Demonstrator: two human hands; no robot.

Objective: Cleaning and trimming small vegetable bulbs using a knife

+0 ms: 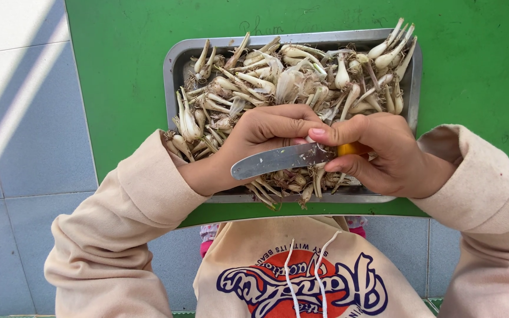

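Note:
My right hand (384, 156) grips a small knife (278, 160) by its orange handle, the steel blade pointing left across my left hand. My left hand (254, 141) is closed around a small white bulb, mostly hidden by its fingers, right at the blade. Both hands hover over the near half of a metal tray (175, 59) heaped with several pale bulbs (278, 79) with dry roots and stems.
The tray rests on a green board (472, 70) lying over grey and white floor tiles (25, 135). Beige sleeves cover both forearms, and a beige hooded top with a printed front fills the bottom of the view.

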